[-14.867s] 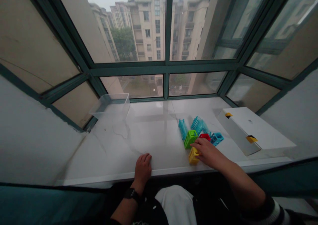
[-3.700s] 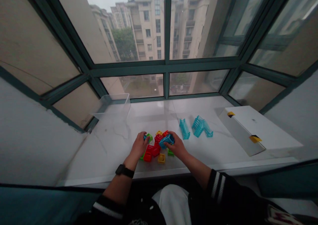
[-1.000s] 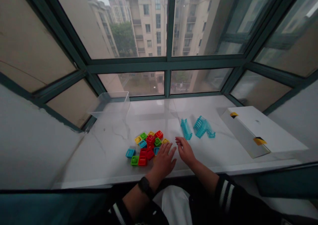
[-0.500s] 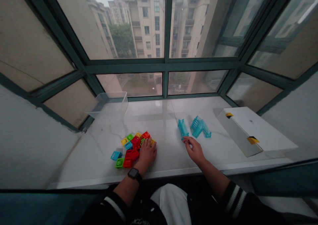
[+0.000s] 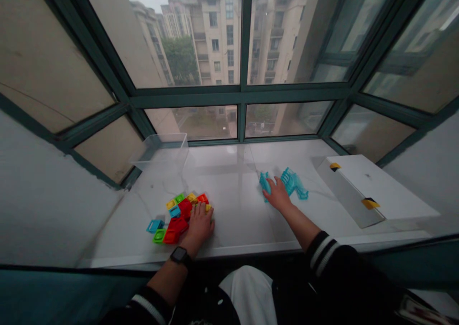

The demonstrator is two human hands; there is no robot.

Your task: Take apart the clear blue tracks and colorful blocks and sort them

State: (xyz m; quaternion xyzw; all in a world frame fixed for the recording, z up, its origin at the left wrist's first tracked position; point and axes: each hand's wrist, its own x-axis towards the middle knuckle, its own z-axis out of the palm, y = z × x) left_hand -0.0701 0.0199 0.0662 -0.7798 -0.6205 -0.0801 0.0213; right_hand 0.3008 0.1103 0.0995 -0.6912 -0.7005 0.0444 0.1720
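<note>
My black sleeves [image 5: 358, 277] carry pale stripes [image 5: 328, 259] near the cuffs, at four and seven o'clock. I wear a black-strapped, square-faced watch [image 5: 179, 255] at seven o'clock; whitish cloth [image 5: 247, 289] shows toward six.

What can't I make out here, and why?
All in the head view:
Colourful blocks under the left hand: count hidden by that hand.
Leftmost translucent blue piece: partly covered by the right hand; whether gripped is unclear.
White box: walls hide any contents.
Watch: screen too small to read.
Left sleeve: cut off by bottom edge.
</note>
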